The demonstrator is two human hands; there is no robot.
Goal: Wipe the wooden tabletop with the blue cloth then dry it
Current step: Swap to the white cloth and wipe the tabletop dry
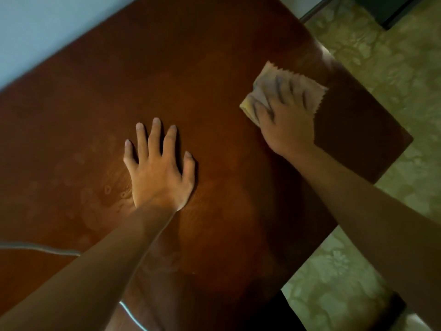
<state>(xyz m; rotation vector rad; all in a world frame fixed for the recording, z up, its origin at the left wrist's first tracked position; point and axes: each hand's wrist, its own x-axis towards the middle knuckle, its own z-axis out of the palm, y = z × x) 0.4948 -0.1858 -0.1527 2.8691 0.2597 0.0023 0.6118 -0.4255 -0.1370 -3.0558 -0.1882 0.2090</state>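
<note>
A dark reddish wooden tabletop (191, 68) fills most of the view, with faint smudges left of centre. My left hand (158, 168) lies flat on it near the middle, fingers spread, holding nothing. My right hand (284, 120) presses a pale beige cloth (274, 80) with zigzag edges against the wood near the table's right edge; its fingers lie spread over the cloth. The cloth looks blurred. No blue cloth is in sight.
A pale wall (47, 27) runs along the table's far left side. Patterned greenish floor (381, 80) lies beyond the right edge. A thin grey cable (43, 248) crosses the tabletop at the lower left.
</note>
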